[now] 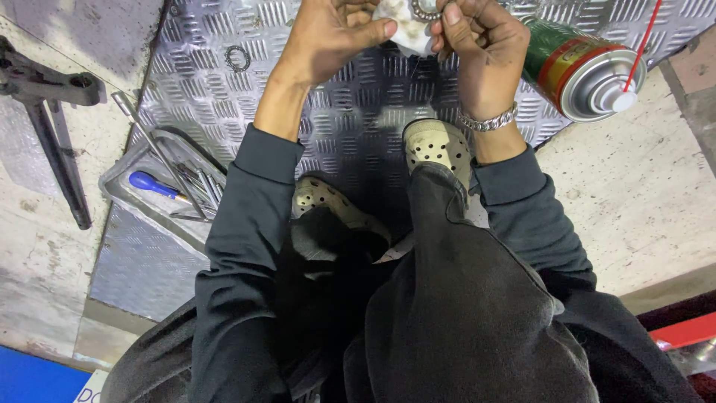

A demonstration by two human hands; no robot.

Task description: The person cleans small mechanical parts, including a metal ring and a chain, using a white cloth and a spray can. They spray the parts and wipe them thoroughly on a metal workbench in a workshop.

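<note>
A: Item one, what the hands hold?

B: Left hand (332, 37) and right hand (477, 52), raised together at the top edge of view. Fingers of both are curled and pinching a white rag (403, 30); a small metal ring (425, 10), bearing-like, sits in the rag against the right hand's fingers, partly cut off by the frame.

A: Item two, surroundings?

B: Checker-plate floor (358, 112) underfoot; a second ring (238, 58) lying on it, well apart from the hands. Green and red spray can (582, 67) on its side just beside the right wrist. Metal tray (160, 186) at left, holding a blue-handled screwdriver (153, 183).

A: Handling note?

B: Judgement only: best to support the ring with one hand, wipe with a clean fold of rag, and work close above the floor so a dropped ring stays near.
</note>
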